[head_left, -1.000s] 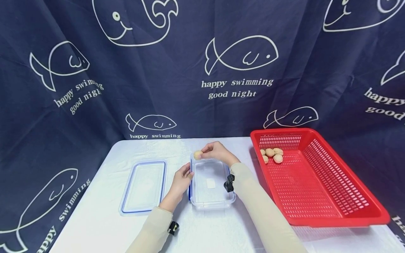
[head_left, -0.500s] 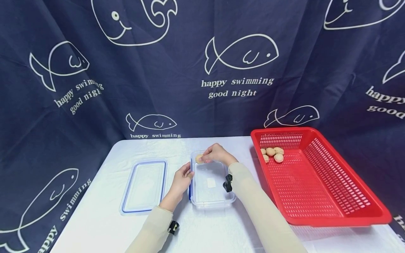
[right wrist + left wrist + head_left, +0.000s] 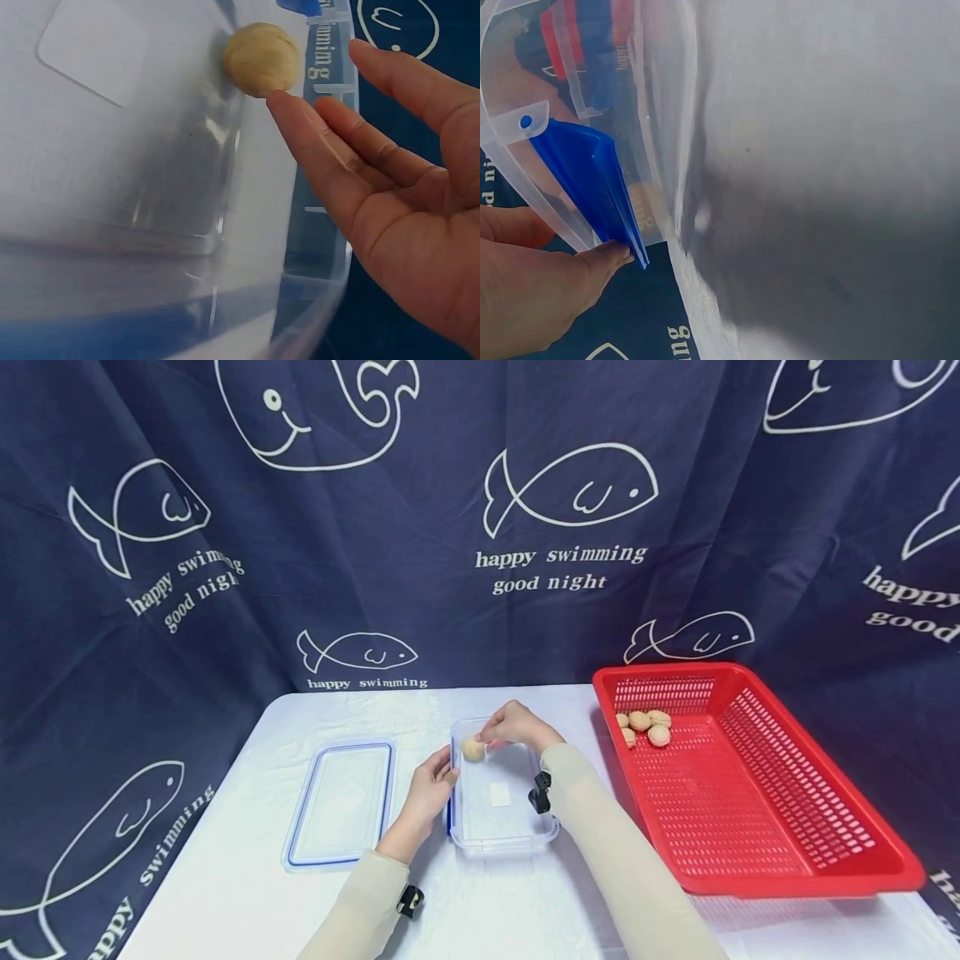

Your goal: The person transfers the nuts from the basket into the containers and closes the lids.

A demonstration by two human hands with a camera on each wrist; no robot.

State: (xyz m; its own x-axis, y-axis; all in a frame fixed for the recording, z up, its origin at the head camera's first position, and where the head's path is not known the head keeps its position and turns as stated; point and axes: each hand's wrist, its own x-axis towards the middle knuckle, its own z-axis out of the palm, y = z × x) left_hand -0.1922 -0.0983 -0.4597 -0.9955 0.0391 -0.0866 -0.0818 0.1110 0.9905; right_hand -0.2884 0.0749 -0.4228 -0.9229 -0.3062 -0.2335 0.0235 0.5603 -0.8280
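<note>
The round cookie (image 3: 472, 749) lies toward the far left corner of the clear plastic box (image 3: 504, 843), just left of the nearer right hand (image 3: 517, 725), fingers uncurled; the left hand (image 3: 432, 785) loosely touches its latch (image 3: 592, 180).

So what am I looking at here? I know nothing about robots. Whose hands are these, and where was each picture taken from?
There's no machine arm here: these are a person's bare hands. The wide picture comes from a camera worn on the head, looking forward and down. The two close-ups come from cameras on the wrists, one for each hand's work.

On the white table lie a lid on the left, a clear box in the middle and a red basket on the right, with a few tan pieces in it. The left hand grips the box's edge, thumb at its blue latch. The right hand has a fingertip at a tan ball inside the box, without closing round it.
</note>
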